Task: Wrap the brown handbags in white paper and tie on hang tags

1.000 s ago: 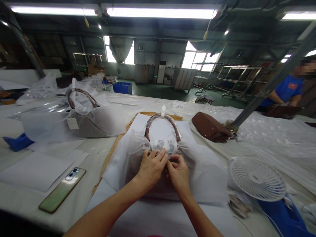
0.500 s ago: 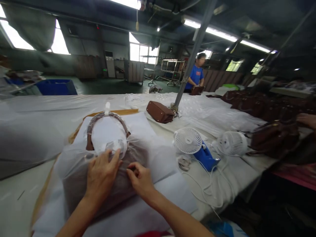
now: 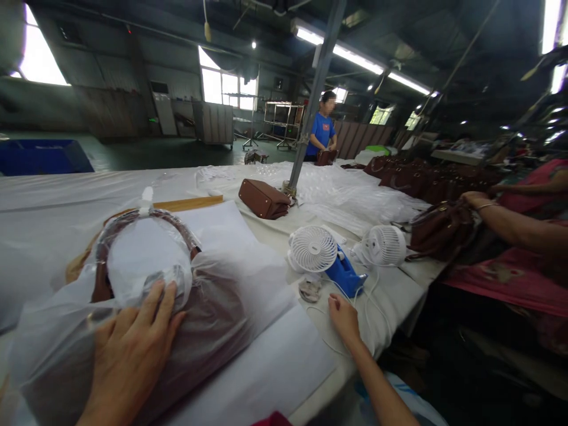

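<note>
A brown handbag (image 3: pixel 208 319) wrapped in thin white film lies flat on the white table in front of me, its wrapped round handle (image 3: pixel 146 222) pointing away. My left hand (image 3: pixel 131 352) rests flat on the bag just below the handle, fingers stretched out. My right hand (image 3: pixel 344 319) lies off the bag near the table's near edge, fingers curled loosely, close to a white cord (image 3: pixel 328 343) and below the small fans; I see nothing in it.
Two small white fans (image 3: pixel 313 248) (image 3: pixel 384 245) and a blue block (image 3: pixel 344 275) stand right of the bag. A brown bag (image 3: pixel 264 199) lies by a metal pole (image 3: pixel 310 100). A seated person's arm (image 3: pixel 510 222) holds a dark bag (image 3: pixel 441 231) at right. A person in blue (image 3: pixel 323 133) stands far back.
My view has swung right. My right hand left the bag and moved right toward the fans' cord. My left hand stayed pressed on the bag.
</note>
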The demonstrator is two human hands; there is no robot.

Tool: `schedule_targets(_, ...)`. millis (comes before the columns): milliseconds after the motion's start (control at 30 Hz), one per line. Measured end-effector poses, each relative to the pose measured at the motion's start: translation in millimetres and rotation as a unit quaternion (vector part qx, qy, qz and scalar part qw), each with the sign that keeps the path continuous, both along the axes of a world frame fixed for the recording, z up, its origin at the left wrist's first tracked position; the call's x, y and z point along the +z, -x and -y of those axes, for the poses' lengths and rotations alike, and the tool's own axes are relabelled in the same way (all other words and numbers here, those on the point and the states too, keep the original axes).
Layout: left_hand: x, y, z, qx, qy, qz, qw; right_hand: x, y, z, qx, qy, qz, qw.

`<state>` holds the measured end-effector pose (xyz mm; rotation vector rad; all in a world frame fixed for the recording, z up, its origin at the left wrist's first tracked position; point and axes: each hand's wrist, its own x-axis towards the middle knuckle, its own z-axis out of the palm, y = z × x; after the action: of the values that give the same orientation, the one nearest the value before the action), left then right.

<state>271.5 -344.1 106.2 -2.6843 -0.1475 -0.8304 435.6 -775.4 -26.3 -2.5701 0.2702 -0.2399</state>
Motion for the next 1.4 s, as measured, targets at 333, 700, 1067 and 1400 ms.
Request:
schedule_targets(333, -4.0, -1, 3, 0.007, 0.013, 0.008, 1.0, -12.9, -68, 19, -0.055, 0.009, -0.061, 0.997)
schedule_targets(700, -1.8, 1, 4, 0.016, 0.032, -0.008, 0.999, -5.2, -19, 51, -0.039, -0.23, 0.018, 0.972)
schedule_targets(1067, -0.4, 1, 7, 0.032, 0.044, -0.03, 0.998, 18.1, -3, 54, -0.071, -0.375, 0.01, 0.924)
schedule_targets(1400, 2.2, 3, 9, 0.035, 0.033, -0.032, 0.998, 82.7, -22, 38, 0.029, -0.504, 0.007, 0.863)
